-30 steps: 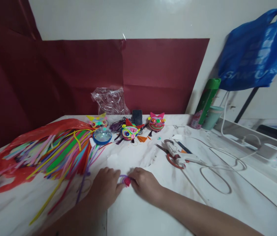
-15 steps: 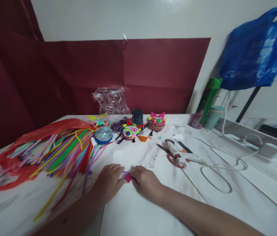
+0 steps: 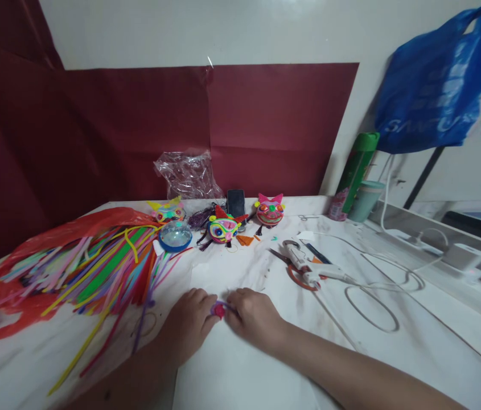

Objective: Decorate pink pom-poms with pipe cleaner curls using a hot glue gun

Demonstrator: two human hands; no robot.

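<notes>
Close together over a white sheet (image 3: 244, 370), both hands work at a small pink and purple piece (image 3: 220, 311). My left hand (image 3: 191, 319) pinches its left side between thumb and fingers. A thin purple strip, which looks like a pipe cleaner, runs from the piece into the closed fingers of my right hand (image 3: 251, 314). Fingers cover part of the piece, so its full shape is hidden. Beyond the hands sits a colourful lion-head ornament (image 3: 223, 228) with red ears and dark tassels.
Many coloured pipe cleaners (image 3: 107, 273) lie on a red plastic bag (image 3: 95, 217) at left. A blue-rimmed round container (image 3: 175, 238), a pink ornament (image 3: 270, 210) and a phone (image 3: 235, 200) stand behind. At right are a glue gun (image 3: 308, 267), scissors (image 3: 280, 256) and a looping cord (image 3: 377, 324).
The purple strip now shows more clearly between the piece and my right hand. Both hands stay nearly in place, still gripping. The whole view has shifted slightly.
</notes>
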